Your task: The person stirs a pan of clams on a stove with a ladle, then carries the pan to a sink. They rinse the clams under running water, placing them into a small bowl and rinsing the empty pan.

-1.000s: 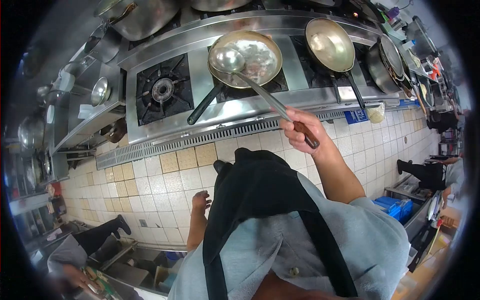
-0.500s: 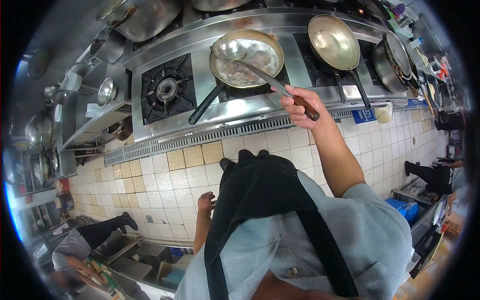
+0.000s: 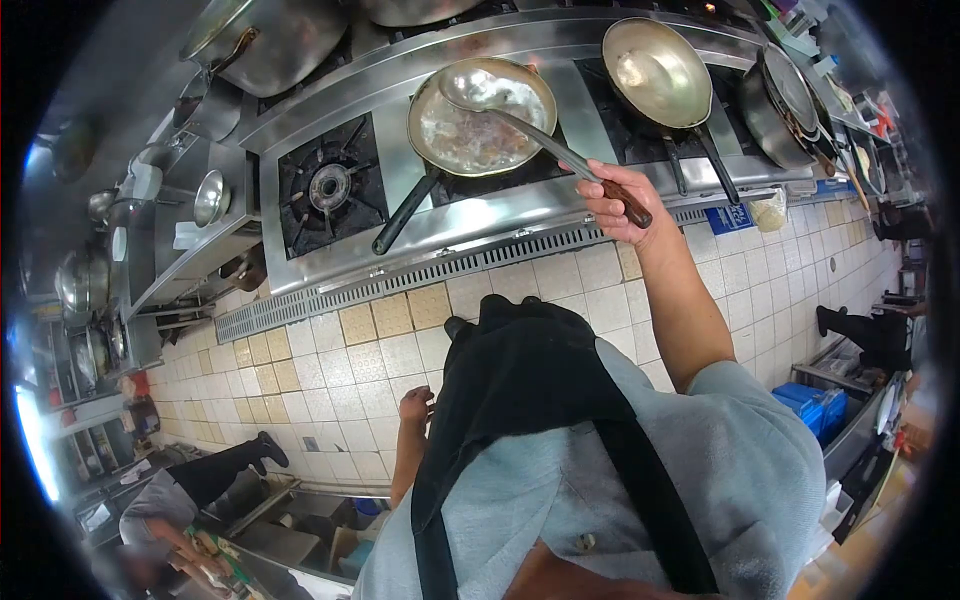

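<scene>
My right hand (image 3: pixel 622 206) is closed round the brown wooden grip of a long steel ladle (image 3: pixel 548 143). The ladle's round bowl lies over the far part of a frying pan (image 3: pixel 414 135) on the stove. Bubbling, foamy liquid with brownish pieces (image 3: pixel 485 140) covers the pan's bottom. The pan's black handle points toward me, down and left. Low at my side hangs my left hand (image 3: pixel 416 405), empty, with its fingers loosely apart, near the black apron (image 3: pixel 530 370).
Left of the pan is a bare burner (image 3: pixel 330 187). Another pan (image 3: pixel 660 85) sits to the right, beside stacked pots (image 3: pixel 775 125). A large pot (image 3: pixel 270 50) stands behind. One person (image 3: pixel 180 510) is at lower left, another (image 3: pixel 875 335) at far right.
My right hand and the ladle have shifted right, and the ladle's bowl has moved across the pan to the right and farther back. The left hand still hangs at my side.
</scene>
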### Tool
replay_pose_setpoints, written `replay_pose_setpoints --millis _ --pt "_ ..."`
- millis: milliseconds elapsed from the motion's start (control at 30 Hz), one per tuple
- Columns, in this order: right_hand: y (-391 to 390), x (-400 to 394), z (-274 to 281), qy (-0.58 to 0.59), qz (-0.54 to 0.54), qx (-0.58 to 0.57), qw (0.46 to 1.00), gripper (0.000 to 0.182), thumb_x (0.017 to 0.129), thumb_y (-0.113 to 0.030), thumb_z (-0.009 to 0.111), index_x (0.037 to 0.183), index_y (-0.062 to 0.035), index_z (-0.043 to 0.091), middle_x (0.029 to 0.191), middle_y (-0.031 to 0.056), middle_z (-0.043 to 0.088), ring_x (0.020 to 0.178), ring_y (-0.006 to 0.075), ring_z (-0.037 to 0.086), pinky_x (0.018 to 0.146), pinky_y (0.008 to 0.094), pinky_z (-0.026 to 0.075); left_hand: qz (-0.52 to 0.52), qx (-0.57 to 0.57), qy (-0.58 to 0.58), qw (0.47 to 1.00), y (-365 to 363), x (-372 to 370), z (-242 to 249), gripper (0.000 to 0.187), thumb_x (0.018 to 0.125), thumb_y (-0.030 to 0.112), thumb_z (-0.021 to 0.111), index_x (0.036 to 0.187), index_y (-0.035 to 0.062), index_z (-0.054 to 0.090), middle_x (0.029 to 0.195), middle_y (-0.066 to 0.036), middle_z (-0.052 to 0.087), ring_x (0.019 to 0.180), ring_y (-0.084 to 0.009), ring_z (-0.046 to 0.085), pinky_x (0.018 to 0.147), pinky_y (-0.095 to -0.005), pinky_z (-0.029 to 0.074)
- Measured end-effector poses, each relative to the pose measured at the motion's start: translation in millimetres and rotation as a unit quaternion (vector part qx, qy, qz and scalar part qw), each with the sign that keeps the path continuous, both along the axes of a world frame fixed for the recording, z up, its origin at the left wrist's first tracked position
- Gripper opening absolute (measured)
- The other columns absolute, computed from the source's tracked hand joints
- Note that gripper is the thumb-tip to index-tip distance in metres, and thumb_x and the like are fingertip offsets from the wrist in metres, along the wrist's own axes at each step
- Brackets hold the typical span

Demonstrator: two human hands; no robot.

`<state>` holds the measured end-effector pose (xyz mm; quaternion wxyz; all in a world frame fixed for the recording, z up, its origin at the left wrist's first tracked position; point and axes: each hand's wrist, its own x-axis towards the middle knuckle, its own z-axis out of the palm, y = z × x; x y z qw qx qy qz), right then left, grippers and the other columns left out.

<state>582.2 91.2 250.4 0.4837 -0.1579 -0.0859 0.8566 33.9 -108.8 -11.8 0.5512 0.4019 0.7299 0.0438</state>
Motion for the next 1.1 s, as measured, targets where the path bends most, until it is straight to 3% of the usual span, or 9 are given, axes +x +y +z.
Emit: replay_pose_setpoints --millis 333,433,600,867,967,1100 --pt "-50 -3 14 -0.037 -0.074 -0.04 0.996 0.016 0.1 -0.021 0.048 0.107 -0.0067 0.052 0.075 0.0049 0.054 0.046 0.0088 0.051 0.033 0.0215 0.04 -0.014 0.021 -0.024 0.999 6 -1 -12 0.039 0.093 0.028 0.059 0.124 0.0037 0.057 0.112 -0.012 0.066 0.073 -0.0205 0.065 0.056 -0.0314 0.049" --pt "-66 -4 19 -0.061 -0.077 -0.035 0.995 0.024 0.1 -0.019 0.049 0.12 -0.0075 0.051 0.074 0.004 0.055 0.045 0.0096 0.051 0.034 0.0209 0.038 -0.004 0.024 -0.037 0.999 10 4 -3 0.04 0.093 0.028 0.059 0.125 0.0035 0.056 0.114 -0.013 0.066 0.074 -0.021 0.065 0.057 -0.0323 0.049" --pt "-90 -18 32 -0.135 -0.107 -0.027 0.985 0.032 0.099 -0.017 0.05 0.129 -0.0058 0.048 0.072 0.0042 0.055 0.044 0.0107 0.05 0.035 0.0211 0.038 0.003 0.009 -0.043 0.999 19 6 -2 0.04 0.093 0.027 0.06 0.125 0.0037 0.056 0.116 -0.013 0.065 0.075 -0.0213 0.065 0.057 -0.0327 0.05" --pt "-119 -29 26 -0.051 -0.074 -0.015 0.996 0.038 0.099 -0.015 0.048 0.136 -0.007 0.043 0.077 0.0067 0.053 0.045 0.0132 0.051 0.035 0.0234 0.038 0.014 0.01 -0.068 0.998 27 0 -25 0.037 0.093 0.026 0.06 0.122 0.0033 0.057 0.108 -0.011 0.065 0.072 -0.021 0.064 0.056 -0.0329 0.051" --pt "-129 -37 31 -0.034 -0.061 -0.047 0.996 0.042 0.1 -0.016 0.046 0.14 -0.0063 0.039 0.077 0.0066 0.052 0.045 0.0129 0.05 0.035 0.0235 0.039 0.083 -0.038 -0.07 0.993 33 12 -1 0.037 0.093 0.027 0.06 0.122 0.004 0.056 0.108 -0.011 0.065 0.072 -0.0211 0.064 0.056 -0.0341 0.052" --pt "-131 -42 30 0.002 -0.057 -0.037 0.998 0.043 0.1 -0.017 0.045 0.14 -0.0045 0.038 0.078 0.0064 0.052 0.046 0.0126 0.051 0.035 0.0234 0.04 0.057 -0.029 -0.051 0.997 29 10 1 0.036 0.093 0.027 0.06 0.121 0.0049 0.057 0.108 -0.01 0.065 0.071 -0.0212 0.064 0.055 -0.0339 0.051"
